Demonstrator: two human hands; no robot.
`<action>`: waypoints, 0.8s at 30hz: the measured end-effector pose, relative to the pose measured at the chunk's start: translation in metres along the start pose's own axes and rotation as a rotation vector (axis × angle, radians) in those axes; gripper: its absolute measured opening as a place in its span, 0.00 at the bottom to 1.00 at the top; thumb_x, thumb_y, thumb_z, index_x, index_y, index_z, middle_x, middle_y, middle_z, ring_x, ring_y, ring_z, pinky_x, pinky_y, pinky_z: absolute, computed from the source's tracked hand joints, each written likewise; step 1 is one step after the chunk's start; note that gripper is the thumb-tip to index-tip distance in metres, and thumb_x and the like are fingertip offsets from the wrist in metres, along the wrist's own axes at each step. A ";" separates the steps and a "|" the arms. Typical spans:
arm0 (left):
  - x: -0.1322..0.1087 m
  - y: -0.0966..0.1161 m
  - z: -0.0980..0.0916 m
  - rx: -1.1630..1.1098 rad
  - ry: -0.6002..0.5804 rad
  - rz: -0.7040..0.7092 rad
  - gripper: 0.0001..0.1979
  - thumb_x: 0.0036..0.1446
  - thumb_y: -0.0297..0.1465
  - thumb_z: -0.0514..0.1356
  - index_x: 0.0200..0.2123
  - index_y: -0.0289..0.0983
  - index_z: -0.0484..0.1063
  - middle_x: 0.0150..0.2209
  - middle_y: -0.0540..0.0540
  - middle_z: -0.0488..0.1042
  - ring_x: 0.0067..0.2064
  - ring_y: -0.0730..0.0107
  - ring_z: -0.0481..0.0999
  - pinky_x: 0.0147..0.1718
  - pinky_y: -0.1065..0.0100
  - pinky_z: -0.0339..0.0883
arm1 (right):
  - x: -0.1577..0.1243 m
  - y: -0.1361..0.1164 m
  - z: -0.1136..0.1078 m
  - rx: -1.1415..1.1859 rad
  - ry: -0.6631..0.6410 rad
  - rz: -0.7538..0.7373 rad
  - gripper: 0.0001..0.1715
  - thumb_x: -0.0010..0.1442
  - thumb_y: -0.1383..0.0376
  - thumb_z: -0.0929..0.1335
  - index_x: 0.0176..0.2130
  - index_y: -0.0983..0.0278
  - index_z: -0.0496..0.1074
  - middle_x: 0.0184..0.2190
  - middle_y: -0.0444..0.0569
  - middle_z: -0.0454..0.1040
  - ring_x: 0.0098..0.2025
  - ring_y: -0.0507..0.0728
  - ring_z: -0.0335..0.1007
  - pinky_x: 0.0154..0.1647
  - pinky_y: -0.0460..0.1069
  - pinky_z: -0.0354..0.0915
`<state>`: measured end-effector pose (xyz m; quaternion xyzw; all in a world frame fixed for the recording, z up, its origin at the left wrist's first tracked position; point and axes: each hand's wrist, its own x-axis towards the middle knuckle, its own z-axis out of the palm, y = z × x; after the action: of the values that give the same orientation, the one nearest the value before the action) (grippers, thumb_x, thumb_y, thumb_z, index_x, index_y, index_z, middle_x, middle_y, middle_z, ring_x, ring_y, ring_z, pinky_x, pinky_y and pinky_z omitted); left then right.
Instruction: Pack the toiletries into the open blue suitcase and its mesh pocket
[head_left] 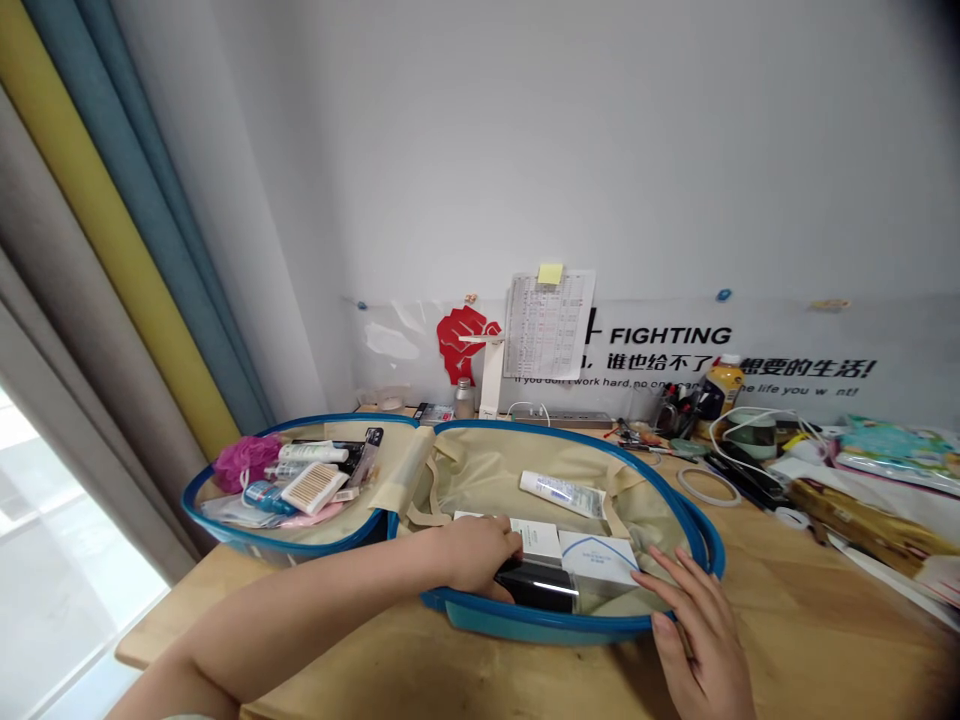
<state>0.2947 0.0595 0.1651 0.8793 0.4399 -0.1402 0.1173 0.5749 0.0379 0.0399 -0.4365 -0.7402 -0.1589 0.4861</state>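
An open blue-rimmed suitcase (525,622) with a beige lining lies on the wooden table. My left hand (480,555) reaches into its right half, fingers and thumb closed around the left end of a shiny black box (541,586). Behind that sit a white box (538,538) and another white box with a blue line (598,558). My right hand (701,625) is open, fingers spread over the case's front right rim, a fingertip at the blue-lined box. A white tube (562,494) lies farther back on the lining.
The suitcase's left half holds a pink bath puff (246,462), a wooden-slatted white item (313,488), a blue bottle (268,497) and other toiletries. To the right are a tape roll (708,487), a gold pouch (862,515) and cables. A drink bottle (720,388) stands by the wall.
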 end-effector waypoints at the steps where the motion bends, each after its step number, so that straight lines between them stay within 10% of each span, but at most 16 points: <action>1: 0.001 0.001 0.001 0.011 0.002 -0.003 0.28 0.54 0.46 0.63 0.54 0.39 0.67 0.52 0.36 0.71 0.50 0.48 0.74 0.41 0.58 0.69 | 0.000 0.000 0.000 -0.001 0.006 -0.005 0.20 0.66 0.56 0.57 0.44 0.58 0.74 0.50 0.52 0.75 0.59 0.65 0.65 0.57 0.63 0.63; 24: -0.018 -0.018 0.003 -0.058 0.015 -0.127 0.18 0.50 0.37 0.67 0.44 0.42 0.72 0.46 0.45 0.76 0.46 0.56 0.77 0.39 0.64 0.69 | 0.004 0.002 0.000 0.023 0.021 -0.081 0.16 0.66 0.59 0.58 0.46 0.59 0.71 0.51 0.52 0.73 0.61 0.65 0.62 0.56 0.62 0.60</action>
<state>0.2694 0.0561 0.1672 0.8467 0.4996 -0.1280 0.1305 0.5758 0.0404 0.0428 -0.3990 -0.7538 -0.1745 0.4921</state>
